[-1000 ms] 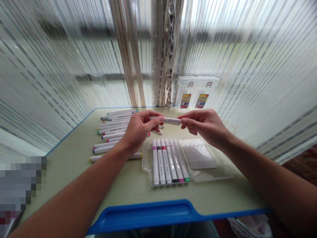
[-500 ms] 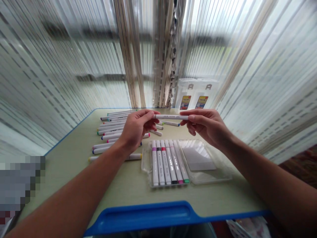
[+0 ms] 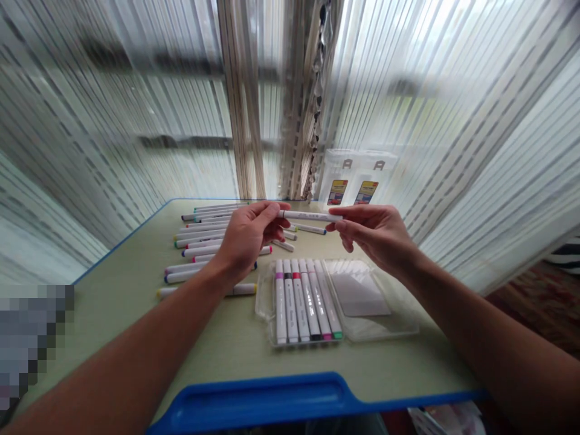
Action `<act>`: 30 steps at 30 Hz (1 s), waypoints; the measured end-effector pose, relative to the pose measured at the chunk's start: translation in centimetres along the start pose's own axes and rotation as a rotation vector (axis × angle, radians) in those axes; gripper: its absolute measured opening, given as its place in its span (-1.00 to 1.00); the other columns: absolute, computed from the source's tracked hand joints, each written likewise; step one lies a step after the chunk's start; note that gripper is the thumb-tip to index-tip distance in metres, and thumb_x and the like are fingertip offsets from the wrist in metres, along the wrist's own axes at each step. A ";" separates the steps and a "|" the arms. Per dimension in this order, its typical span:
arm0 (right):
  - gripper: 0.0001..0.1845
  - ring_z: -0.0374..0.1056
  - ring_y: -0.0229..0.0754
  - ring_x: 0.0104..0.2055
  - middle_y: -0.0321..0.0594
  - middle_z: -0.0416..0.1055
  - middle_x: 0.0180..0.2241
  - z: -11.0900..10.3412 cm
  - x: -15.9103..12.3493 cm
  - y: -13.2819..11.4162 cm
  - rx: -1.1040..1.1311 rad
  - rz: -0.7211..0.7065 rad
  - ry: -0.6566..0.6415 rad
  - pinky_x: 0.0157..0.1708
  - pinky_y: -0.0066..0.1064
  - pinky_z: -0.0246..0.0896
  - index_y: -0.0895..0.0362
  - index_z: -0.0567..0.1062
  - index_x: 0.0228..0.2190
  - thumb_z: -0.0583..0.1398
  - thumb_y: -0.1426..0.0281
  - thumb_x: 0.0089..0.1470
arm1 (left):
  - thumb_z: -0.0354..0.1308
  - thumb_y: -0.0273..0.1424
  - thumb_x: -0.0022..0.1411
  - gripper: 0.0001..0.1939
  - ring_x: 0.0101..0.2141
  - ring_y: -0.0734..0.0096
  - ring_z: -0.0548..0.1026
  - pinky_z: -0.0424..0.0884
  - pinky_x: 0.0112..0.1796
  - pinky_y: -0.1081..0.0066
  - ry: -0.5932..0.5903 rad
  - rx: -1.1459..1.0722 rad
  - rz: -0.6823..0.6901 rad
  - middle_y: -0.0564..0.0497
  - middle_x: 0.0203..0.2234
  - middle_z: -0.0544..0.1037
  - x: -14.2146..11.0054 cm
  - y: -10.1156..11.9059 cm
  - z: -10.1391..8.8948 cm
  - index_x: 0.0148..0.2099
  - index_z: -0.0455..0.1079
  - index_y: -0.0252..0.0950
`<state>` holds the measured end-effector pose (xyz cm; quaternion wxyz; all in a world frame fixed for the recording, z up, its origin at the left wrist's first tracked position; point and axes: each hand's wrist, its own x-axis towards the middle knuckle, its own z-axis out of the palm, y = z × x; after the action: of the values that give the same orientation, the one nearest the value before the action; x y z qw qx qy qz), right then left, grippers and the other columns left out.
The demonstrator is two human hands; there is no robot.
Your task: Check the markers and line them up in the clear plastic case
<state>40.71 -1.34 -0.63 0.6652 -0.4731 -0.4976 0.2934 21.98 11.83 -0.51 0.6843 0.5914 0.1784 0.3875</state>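
A white marker (image 3: 308, 215) is stretched level between both hands above the table. Its left end sits in the pinch of my left hand (image 3: 256, 232), and my right hand (image 3: 374, 229) grips the right end between thumb and fingers. Below them lies an open clear plastic case (image 3: 263, 302), its left half filled with a row of several white markers (image 3: 301, 302) with coloured bands and ends. The lid half (image 3: 362, 290), holding a pale card, is folded out to the right. Many loose white markers (image 3: 199, 235) lie side by side at the left, partly hidden by my left hand and forearm.
Two clear cases (image 3: 357, 169) with yellow labels stand at the table's back edge, against the striped string curtain (image 3: 181, 109). A blue tray lip (image 3: 267, 396) runs along the front of the pale green table (image 3: 385, 368). A plastic-lined bin (image 3: 446, 417) is below, front right.
The held marker first showed only partly between my fingers; my right hand then slid outward and more of its barrel appeared. Since then my right hand has come slightly back left.
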 end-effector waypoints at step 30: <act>-0.87 0.30 -0.38 -0.66 -0.11 0.61 -0.48 -0.5 0.9 -0.3 0.147 0.059 0.230 -0.67 -0.54 0.20 0.22 0.69 -0.35 0.35 0.47 -0.02 | 0.34 -0.36 0.22 -0.69 -0.52 0.58 0.48 0.42 -0.46 0.51 -0.188 0.028 0.107 -0.11 -0.27 0.68 -0.5 0.0 -0.4 0.01 0.60 -0.29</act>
<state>41.50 -0.87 0.01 0.7418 -0.4681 -0.3809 0.2925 21.42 11.74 -0.72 0.6681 0.6432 0.0869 0.3639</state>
